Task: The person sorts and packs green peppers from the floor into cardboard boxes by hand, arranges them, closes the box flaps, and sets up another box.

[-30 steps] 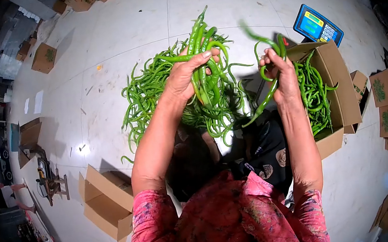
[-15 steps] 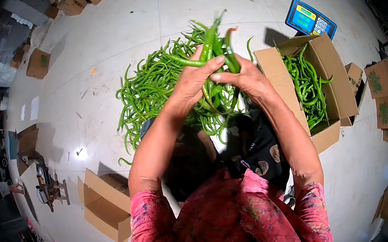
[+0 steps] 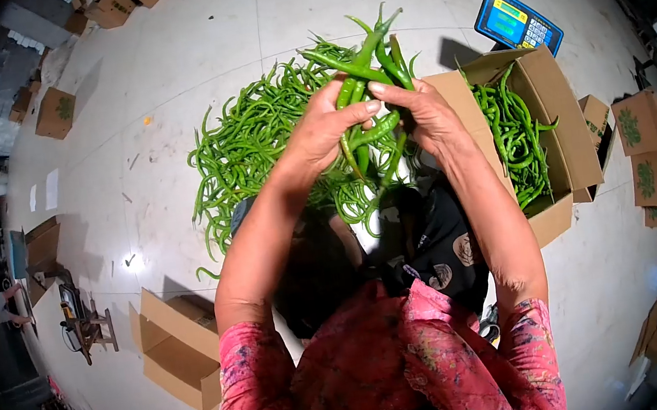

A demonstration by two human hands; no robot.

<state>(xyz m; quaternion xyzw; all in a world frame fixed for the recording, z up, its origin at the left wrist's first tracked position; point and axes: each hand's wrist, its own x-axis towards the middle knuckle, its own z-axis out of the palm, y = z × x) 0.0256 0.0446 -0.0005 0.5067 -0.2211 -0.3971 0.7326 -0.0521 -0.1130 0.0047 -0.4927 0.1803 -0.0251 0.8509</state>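
Note:
Long green peppers [image 3: 364,63] form a bunch between my two hands, tips pointing up and away from me. My left hand [image 3: 326,126] wraps round the bunch from the left, its thumb across the peppers. From the right, my right hand [image 3: 422,110] grips the same bunch, its thumb near the left one. Beneath and to the left, a wide pile of green peppers [image 3: 249,141] lies on the floor. To the right stands an open cardboard box [image 3: 561,112] with green peppers [image 3: 516,130] inside.
A blue scale display [image 3: 516,21] stands behind the pepper box. An open cardboard box [image 3: 172,342] lies at the lower left. More boxes [image 3: 643,122] are at the right edge, and another box [image 3: 55,113] is at the upper left. A person [image 3: 6,305] shows at the far left.
My right hand has moved left with its peppers to join the bunch in my left hand. The view has shifted slightly, and a person shows more clearly at the far left.

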